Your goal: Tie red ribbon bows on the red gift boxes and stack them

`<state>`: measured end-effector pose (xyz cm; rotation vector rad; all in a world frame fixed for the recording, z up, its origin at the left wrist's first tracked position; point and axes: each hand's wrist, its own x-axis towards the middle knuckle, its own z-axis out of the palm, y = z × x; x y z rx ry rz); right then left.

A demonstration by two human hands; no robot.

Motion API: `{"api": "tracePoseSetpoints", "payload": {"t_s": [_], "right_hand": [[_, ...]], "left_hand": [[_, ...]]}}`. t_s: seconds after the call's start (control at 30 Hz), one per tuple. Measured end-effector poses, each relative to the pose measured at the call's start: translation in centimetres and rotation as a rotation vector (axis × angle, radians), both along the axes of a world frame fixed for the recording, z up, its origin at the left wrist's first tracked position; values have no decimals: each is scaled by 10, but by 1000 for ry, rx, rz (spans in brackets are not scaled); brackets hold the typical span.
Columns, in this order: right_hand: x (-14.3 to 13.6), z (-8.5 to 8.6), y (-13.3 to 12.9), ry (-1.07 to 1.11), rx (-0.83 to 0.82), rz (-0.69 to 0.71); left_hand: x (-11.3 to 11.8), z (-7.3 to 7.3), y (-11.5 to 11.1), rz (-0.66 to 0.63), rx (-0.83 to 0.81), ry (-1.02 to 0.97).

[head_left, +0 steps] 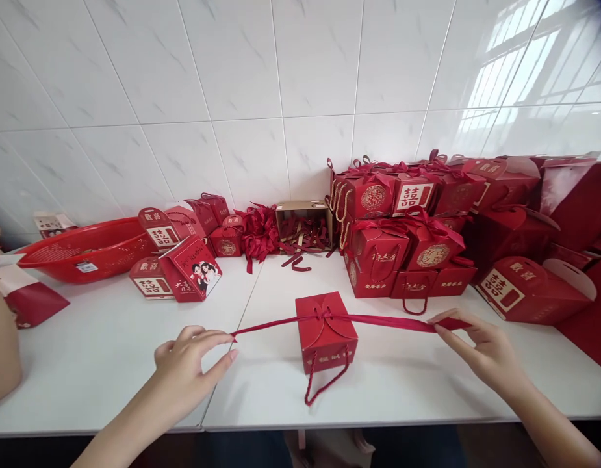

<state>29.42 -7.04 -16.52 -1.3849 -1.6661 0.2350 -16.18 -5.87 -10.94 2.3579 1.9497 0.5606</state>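
A small red gift box stands on the white table in front of me, its top flaps closed. A red ribbon is knotted over its top and stretched out to both sides. My left hand has the ribbon's left end at its fingertips, with the thumb a little apart below. On the other side, my right hand pinches the ribbon between thumb and index finger, its tail lying over the fingers. A red cord handle hangs at the box's front.
Stacked red gift boxes fill the back right. Loose ribbons and a cardboard box of strips sit against the tiled wall. A red plastic basket and more boxes stand left. Another person's arm shows at the left edge.
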Motion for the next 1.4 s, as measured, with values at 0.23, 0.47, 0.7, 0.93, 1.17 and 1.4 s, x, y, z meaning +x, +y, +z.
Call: {"api": "tracePoseSetpoints", "payload": {"t_s": [0.23,0.47,0.7,0.93,1.17,1.4], "right_hand": [[-29,16,13,71,78,-114],[-91,38,45,9,-152,417],[-114,43,51,129,-523,591],[-119,40,43,357,-628,534],[-122,39,40,535,-642,476],[-103,30,45,589,-616,535]], "left_hand": [[37,14,13,-69,0,-143],[97,15,36,-234,-229,-622],[113,6,42,-324,-277,-654],[116,-1,40,-263,-362,-702],[118,0,41,-177,-658,-813],[117,-1,46,-347,-573,-785]]}}
